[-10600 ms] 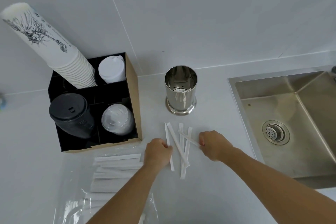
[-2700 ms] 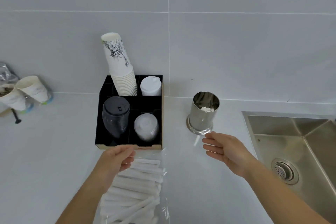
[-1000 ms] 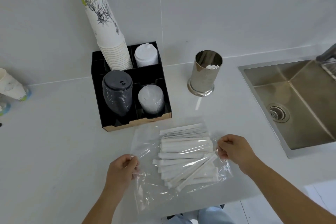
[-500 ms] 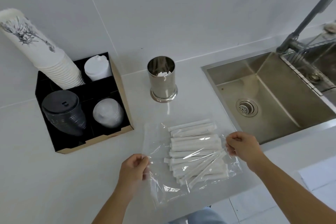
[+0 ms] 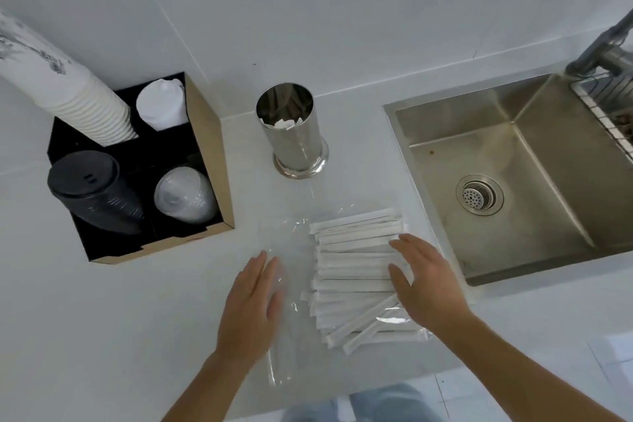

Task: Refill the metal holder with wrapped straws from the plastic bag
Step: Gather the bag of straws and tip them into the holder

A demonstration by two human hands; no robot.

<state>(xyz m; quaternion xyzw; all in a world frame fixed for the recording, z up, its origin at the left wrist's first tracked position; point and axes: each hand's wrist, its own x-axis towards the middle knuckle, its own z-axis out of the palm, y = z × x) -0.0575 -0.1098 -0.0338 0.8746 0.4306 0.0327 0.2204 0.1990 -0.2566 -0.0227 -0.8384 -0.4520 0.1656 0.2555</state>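
Note:
The clear plastic bag (image 5: pixel 291 243) lies flat on the white counter with several white wrapped straws (image 5: pixel 352 260) stacked inside. My left hand (image 5: pixel 251 305) lies flat with straight fingers on the bag's empty left part. My right hand (image 5: pixel 423 279) is spread, fingers straight, over the right ends of the straws. Behind the bag stands the shiny metal holder (image 5: pixel 291 134), upright, with a few white straw ends showing inside it.
A black and brown cup organiser (image 5: pixel 209 161) sits at the left, holding stacked paper cups (image 5: pixel 68 92), black lids (image 5: pixel 92 188) and clear lids (image 5: pixel 183 195). A steel sink (image 5: pixel 513 181) with a tap (image 5: pixel 609 48) lies at the right. The counter's front edge runs just below the bag.
Both hands have let go of the bag's edges and now lie flat on it. The bag rests spread on the counter, closer to the sink.

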